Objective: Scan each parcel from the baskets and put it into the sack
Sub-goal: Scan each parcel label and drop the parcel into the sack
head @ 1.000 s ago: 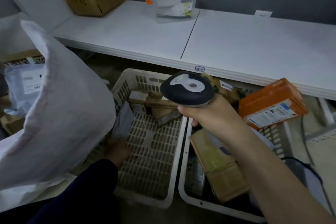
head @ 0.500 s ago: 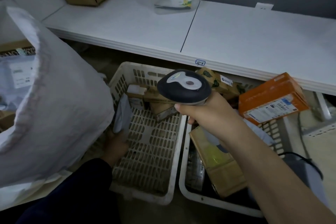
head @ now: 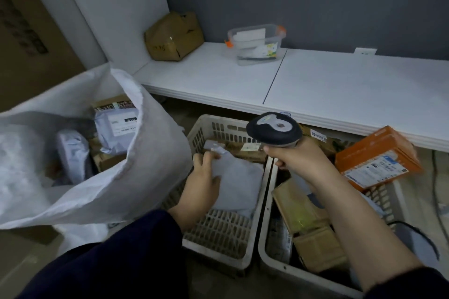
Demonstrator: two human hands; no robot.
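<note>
My left hand (head: 202,181) grips a grey plastic mailer parcel (head: 237,178) over the left white basket (head: 227,235). My right hand (head: 301,164) holds a black and grey barcode scanner (head: 273,130) above the gap between the two baskets. The right basket (head: 274,260) holds brown cardboard parcels (head: 307,221) and an orange box (head: 376,156) leaning on its far rim. The white sack (head: 102,177) stands open at the left with several grey mailers (head: 116,128) inside.
A low white shelf (head: 315,80) runs over the far ends of the baskets. On it sit a brown taped parcel (head: 173,36) and a clear plastic tub (head: 256,43). A large cardboard box (head: 26,31) stands at the far left. A black cable (head: 413,228) lies at the right.
My left hand has lifted the grey mailer from beside the sack up over the left basket. The view has swung left and up, showing the sack's inside. The scanner hand stays about where it was.
</note>
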